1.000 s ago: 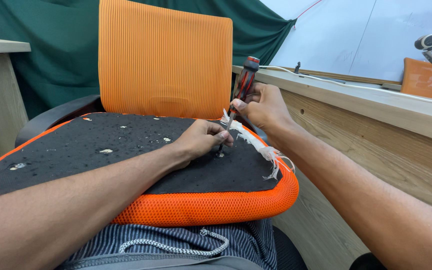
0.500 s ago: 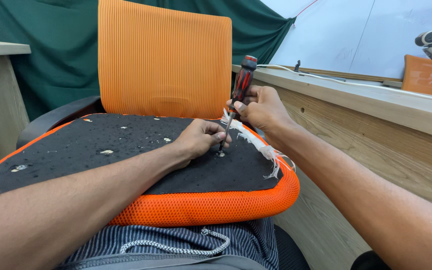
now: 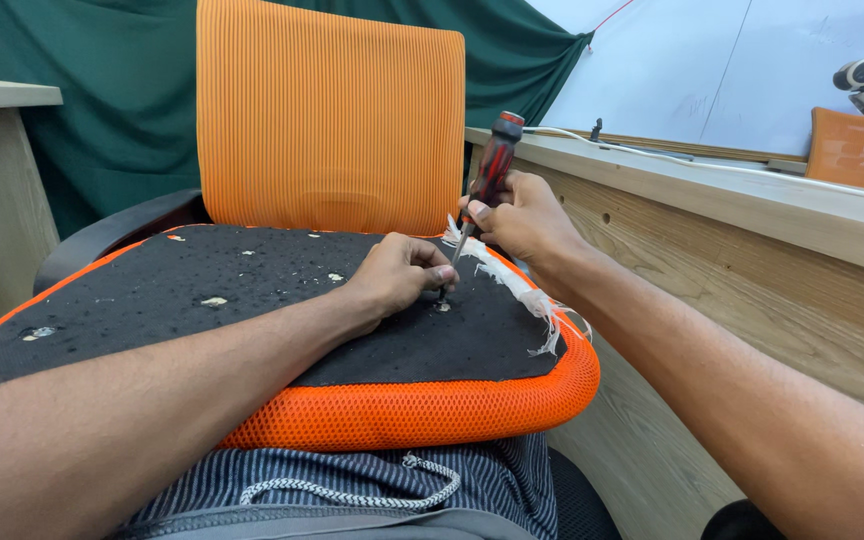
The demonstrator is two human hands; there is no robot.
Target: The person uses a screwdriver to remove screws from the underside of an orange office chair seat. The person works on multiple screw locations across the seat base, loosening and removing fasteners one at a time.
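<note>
Black seat underside (image 3: 202, 290), screwdriver (image 3: 487, 180) near edge

Seat cushion (image 3: 252, 290): black felt-like underside with pale specks, orange mesh rim. Chair back (image 3: 330, 125): orange, fine vertical ribbing. Screwdriver (image 3: 487, 180): black and red handle, silver shaft. Frayed strip (image 3: 512, 285): white. Curtain (image 3: 102, 100): dark green. Trousers (image 3: 372, 490): navy with thin pale stripes; drawstring (image 3: 352, 495) speckled white-grey. Worktop (image 3: 752, 250): light wood grain. Wall (image 3: 712, 60): pale blue-white.

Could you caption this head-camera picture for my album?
Right hand holds a red-and-black screwdriver on the black underside of an orange seat cushion; left hand steadies the tip.
</note>
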